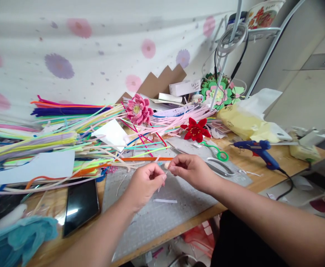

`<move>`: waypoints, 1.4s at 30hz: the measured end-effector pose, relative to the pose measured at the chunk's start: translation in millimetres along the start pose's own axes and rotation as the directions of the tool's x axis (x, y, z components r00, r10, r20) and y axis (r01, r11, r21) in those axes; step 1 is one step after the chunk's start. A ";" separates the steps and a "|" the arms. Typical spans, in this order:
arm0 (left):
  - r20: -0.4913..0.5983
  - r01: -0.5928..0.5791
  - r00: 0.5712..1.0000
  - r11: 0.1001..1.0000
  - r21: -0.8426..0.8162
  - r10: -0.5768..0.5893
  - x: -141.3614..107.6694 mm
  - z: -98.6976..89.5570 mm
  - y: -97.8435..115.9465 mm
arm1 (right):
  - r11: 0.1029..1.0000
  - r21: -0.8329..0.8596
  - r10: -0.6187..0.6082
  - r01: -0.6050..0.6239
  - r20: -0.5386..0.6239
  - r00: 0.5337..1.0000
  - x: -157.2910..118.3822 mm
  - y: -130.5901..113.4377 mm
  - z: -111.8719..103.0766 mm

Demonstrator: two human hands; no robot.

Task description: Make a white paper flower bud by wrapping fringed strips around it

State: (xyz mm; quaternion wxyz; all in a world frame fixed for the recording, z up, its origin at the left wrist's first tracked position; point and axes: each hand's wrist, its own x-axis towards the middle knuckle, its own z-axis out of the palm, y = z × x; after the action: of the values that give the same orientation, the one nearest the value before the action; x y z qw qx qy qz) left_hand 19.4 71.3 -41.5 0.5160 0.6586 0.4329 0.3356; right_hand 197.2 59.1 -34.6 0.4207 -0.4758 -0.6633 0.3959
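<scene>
Left hand (145,185) has room inside the mat's edges (159,227).

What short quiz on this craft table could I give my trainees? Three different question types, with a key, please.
1. True or false: in the picture, the blue glue gun lies to the right of the red artificial flower.

2. Which of these is closest to the left forearm?
A) red artificial flower
B) black-screened phone
C) blue glue gun

3. Fill in: the left hand and right hand are close together above a grey, gridded ____.

Key:
1. True.
2. B, the black-screened phone.
3. Cutting mat.
</scene>
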 end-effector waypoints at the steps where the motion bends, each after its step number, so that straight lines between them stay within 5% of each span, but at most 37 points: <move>1: -0.002 -0.002 1.000 1.000 0.001 0.002 0.0 -0.6 -0.2 | 1.000 0.018 0.004 -0.004 -0.003 1.000 -0.1 0.1 -1.6; 11: 0.060 -0.016 0.998 1.000 0.013 0.015 0.5 -0.2 2.2 | 0.995 0.092 -0.038 0.039 -0.016 0.999 -7.0 3.5 5.6; 15: -0.013 -0.145 0.987 0.932 0.331 0.159 9.0 -13.9 -7.6 | 0.997 0.074 0.002 0.006 -0.103 0.995 -0.9 3.9 -4.3; 20: -0.077 -0.154 0.970 0.826 0.543 0.232 24.8 -26.3 -19.5 | 0.998 -0.007 0.062 -0.065 -0.213 0.975 14.6 18.9 -21.7; 28: 0.064 -0.195 0.975 0.683 0.704 0.213 58.7 2.3 -11.3 | 0.995 -0.020 0.098 -0.102 -0.158 0.983 24.8 32.3 -22.9; 34: 0.039 -0.180 0.979 0.761 0.624 0.199 54.7 12.1 -7.7 | 0.996 0.053 0.075 -0.070 -0.099 0.992 12.0 31.8 -33.0; 42: 0.078 -0.096 0.994 0.969 0.226 0.080 26.1 20.0 -0.4 | 0.976 0.192 0.114 -0.103 -0.047 0.992 1.5 24.8 -26.1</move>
State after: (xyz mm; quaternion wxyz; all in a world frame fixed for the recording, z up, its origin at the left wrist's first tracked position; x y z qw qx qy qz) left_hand 47.5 87.5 -46.8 0.4355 0.7435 0.4212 0.2832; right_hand 228.6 69.5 -48.6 0.4608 -0.4805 -0.5833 0.4653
